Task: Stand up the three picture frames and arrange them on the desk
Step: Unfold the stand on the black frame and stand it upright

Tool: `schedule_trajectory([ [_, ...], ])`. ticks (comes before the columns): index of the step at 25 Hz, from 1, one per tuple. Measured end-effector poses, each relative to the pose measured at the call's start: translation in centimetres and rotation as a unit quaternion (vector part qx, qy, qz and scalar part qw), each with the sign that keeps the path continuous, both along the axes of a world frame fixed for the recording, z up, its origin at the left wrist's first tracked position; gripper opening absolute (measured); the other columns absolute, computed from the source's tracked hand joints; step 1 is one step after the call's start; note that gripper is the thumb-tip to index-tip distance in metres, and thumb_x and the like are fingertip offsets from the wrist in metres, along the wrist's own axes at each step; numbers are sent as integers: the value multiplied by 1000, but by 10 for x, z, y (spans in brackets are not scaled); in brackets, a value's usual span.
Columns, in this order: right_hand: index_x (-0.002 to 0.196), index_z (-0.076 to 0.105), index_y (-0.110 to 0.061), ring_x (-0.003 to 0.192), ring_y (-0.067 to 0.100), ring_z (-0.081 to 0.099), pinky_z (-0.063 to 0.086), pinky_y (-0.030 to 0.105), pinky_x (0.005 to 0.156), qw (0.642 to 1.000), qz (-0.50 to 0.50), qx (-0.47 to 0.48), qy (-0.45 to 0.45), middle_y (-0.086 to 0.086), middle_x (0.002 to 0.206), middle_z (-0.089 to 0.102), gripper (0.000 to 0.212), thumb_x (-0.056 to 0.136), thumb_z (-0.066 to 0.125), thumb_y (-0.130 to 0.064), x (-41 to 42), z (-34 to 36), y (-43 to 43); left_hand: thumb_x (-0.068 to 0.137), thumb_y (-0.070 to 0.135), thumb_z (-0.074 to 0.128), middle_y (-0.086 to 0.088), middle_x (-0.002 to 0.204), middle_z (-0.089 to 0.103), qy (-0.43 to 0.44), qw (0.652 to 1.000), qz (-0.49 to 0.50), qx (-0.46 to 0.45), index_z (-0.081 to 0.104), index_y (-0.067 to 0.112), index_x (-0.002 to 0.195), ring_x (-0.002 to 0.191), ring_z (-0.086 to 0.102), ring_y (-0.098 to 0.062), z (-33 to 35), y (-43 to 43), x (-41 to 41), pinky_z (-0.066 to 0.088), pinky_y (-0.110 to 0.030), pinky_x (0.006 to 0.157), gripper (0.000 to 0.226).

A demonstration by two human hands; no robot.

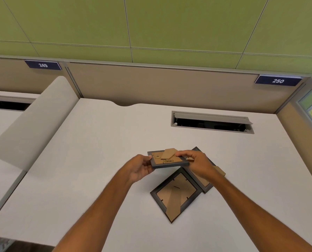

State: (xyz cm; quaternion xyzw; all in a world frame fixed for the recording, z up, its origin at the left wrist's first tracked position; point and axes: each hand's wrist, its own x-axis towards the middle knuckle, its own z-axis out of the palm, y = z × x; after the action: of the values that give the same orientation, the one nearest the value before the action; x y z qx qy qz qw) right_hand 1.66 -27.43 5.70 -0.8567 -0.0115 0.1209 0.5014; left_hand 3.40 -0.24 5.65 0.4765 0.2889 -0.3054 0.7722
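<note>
I hold a small dark picture frame [167,160] above the white desk [97,160], its brown cardboard back facing up and its easel flap lifted. My left hand [139,169] grips its left edge. My right hand [197,163] grips its right edge, with fingers over the back. A second frame [176,194] lies back-up on the desk just below, turned like a diamond. A third frame [206,184] lies flat to its right, mostly hidden under my right hand and wrist.
An open cable hatch [212,121] is set into the desk at the back right. A grey divider panel [37,120] stands along the desk's left side. Beige partition walls with number signs 249 [43,65] and 250 [278,81] close the back.
</note>
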Motion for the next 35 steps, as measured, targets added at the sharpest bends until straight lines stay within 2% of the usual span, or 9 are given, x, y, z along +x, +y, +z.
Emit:
schedule_trajectory([
  [3, 119, 83, -27, 104, -10, 70, 54, 5, 94, 998, -12, 14, -56, -24, 113, 74, 38, 94, 79, 1, 0, 4, 4, 106, 6, 63, -23, 106, 80, -11, 999, 19, -29, 69, -5, 124, 85, 78, -27, 4, 4, -1, 68, -29, 60, 22],
  [8, 112, 85, -30, 101, 2, 76, 58, 13, 93, 994, -30, 53, -94, -23, 98, 82, 33, 99, 73, -3, -5, 9, 15, 99, 25, 76, -23, 88, 81, -29, 999, 14, 10, 69, -7, 111, 73, 82, -29, 8, 7, -1, 67, -32, 61, 35],
  [11, 109, 79, -49, 103, -1, 75, 58, 10, 87, 992, -49, 87, -71, -27, 104, 82, 40, 99, 75, -11, -6, 17, 24, 100, 52, 73, -23, 96, 80, -51, 995, -28, 83, 70, -5, 112, 82, 81, -31, 12, 9, -1, 70, -37, 70, 59],
  [14, 114, 75, -48, 109, -1, 75, 62, 18, 91, 992, -49, 112, -41, -31, 105, 80, 37, 101, 74, -13, -2, 22, 30, 100, 74, 57, -20, 97, 78, -81, 981, -47, 173, 71, -1, 108, 84, 81, -33, 12, 11, -5, 71, -41, 78, 78],
  [17, 115, 73, -43, 113, 10, 75, 64, 32, 95, 992, -54, 116, -12, -17, 114, 82, 25, 104, 72, -20, 1, 26, 34, 98, 81, 51, -16, 93, 76, -107, 954, -36, 276, 72, 3, 100, 84, 76, -30, 9, 13, -10, 69, -44, 85, 81],
  [20, 120, 72, -37, 110, 9, 77, 65, 24, 83, 985, -57, 162, 19, -13, 117, 81, 23, 107, 66, -19, 0, 31, 38, 100, 80, 48, -6, 104, 75, -139, 921, -36, 362, 72, 11, 104, 98, 70, -25, 8, 16, -13, 59, -46, 95, 74],
  [23, 122, 72, -34, 108, 9, 79, 68, 28, 80, 978, -61, 197, 39, -11, 118, 82, 23, 108, 63, -17, 2, 34, 43, 108, 68, 44, -7, 112, 80, -149, 932, -44, 326, 74, 14, 118, 107, 75, -27, 10, 15, -16, 61, -46, 101, 63],
  [27, 136, 68, -21, 114, 19, 77, 68, 47, 92, 976, -66, 194, 69, 1, 125, 80, 28, 108, 64, -19, 4, 32, 47, 112, 63, 43, -6, 111, 84, -142, 953, -35, 264, 78, 20, 122, 108, 79, -27, 12, 15, -23, 65, -45, 97, 56],
  [35, 128, 70, -21, 109, 22, 79, 68, 31, 73, 980, -72, 164, 91, 1, 117, 81, 21, 107, 66, -24, 10, 26, 55, 108, 71, 40, -3, 128, 78, -122, 972, -49, 197, 72, 32, 130, 122, 73, -30, 10, 16, -28, 60, -57, 106, 55],
])
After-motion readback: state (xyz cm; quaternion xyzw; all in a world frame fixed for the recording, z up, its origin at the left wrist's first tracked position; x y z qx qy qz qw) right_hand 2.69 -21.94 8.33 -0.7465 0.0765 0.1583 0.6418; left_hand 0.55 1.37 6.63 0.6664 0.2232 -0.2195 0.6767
